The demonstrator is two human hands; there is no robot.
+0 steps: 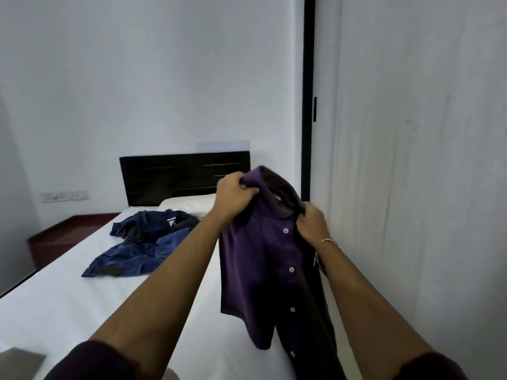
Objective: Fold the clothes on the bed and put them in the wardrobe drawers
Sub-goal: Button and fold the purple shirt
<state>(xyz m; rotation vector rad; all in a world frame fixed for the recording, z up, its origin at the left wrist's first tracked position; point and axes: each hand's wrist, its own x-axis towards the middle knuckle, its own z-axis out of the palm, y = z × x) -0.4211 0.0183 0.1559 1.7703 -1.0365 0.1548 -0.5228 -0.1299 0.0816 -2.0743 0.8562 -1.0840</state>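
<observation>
While both hands are raised in front of the person, the left hand [236, 193] grips the collar end of a purple buttoned shirt [263, 267], fingers curled tight round the cloth, and the right hand [311, 224] pinches the other side of the collar, just across from it, with a thin bracelet [327, 240] at its wrist. The shirt hangs down from the two grips, unfolded, its lower hem falling towards the white bed [68, 305] below the hands. No fold shows in it yet, so I judge that its folding is only about to start.

Beyond and to the left of the left hand, a heap of blue denim clothes [142, 245] lies crumpled on the sheet, untouched and well apart from the shirt. Further off sit a white pillow [189, 203] and the dark headboard [178, 175]. To the right of the right hand stands a pale panel with a dark edge [308, 105], likely the wardrobe; no drawer is in view. No folded garment is visible, so most of the task seems left: fold the shirt, fold the denim, store everything.
</observation>
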